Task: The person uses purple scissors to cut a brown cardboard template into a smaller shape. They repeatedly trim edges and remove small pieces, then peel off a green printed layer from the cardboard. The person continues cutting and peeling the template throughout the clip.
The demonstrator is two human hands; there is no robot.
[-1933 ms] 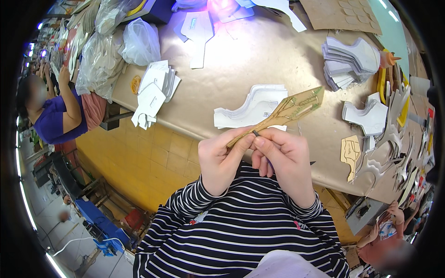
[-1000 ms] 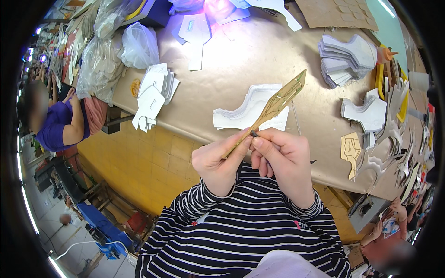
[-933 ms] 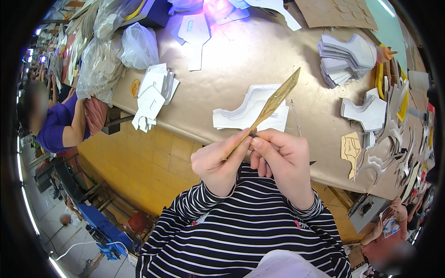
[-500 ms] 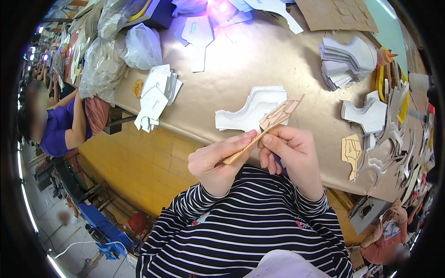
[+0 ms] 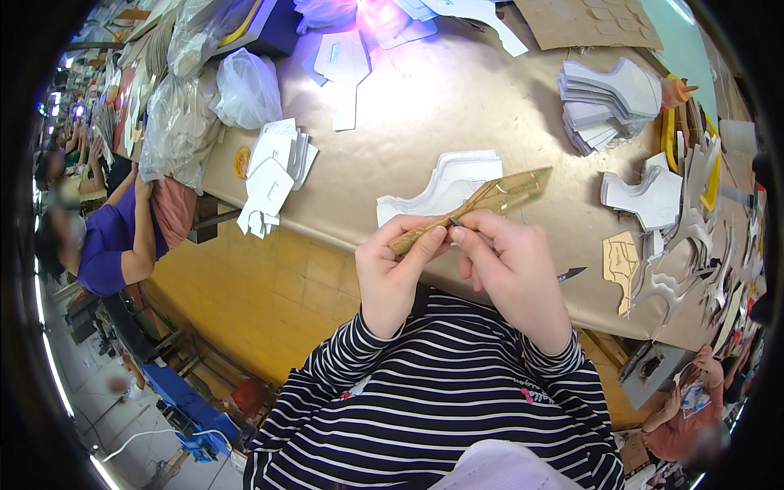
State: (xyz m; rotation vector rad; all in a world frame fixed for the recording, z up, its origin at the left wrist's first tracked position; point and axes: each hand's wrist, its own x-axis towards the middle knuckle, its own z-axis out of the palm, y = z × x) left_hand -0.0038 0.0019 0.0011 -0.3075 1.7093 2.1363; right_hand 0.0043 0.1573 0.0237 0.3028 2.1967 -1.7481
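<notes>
The left hand [image 5: 390, 273] is up in front of the person's chest; its thumb and fingers are pressed together, pinching the near end of a long, thin tan card piece [image 5: 478, 207]; the right hand [image 5: 510, 265] is just beside it, touching it, and its fingertips are pinching the same card piece a little farther along, with what looks like a small dark tool tip at that spot; the card piece is held in the air above the near edge of the bench [image 5: 425, 106], tilted so that its wide far end points up and to the right; that far end has slots cut in it.

Under the card piece, flat on the bench, lies a small stack of white curved pieces [image 5: 437, 189]; to the left of it sits another pile of white cut pieces [image 5: 273, 171], near the bench's left edge; a clear plastic bag [image 5: 245, 88] stands behind that pile; far to the right there is a tall stack of grey shaped pieces [image 5: 608, 102], and more white pieces [image 5: 645, 196] lie below it; a tan cut-out shape [image 5: 622, 260] lies near the right hand, and a small dark blade [image 5: 570, 273] sits between them; another person in a purple top [image 5: 106, 245] sits well apart on the left.
</notes>
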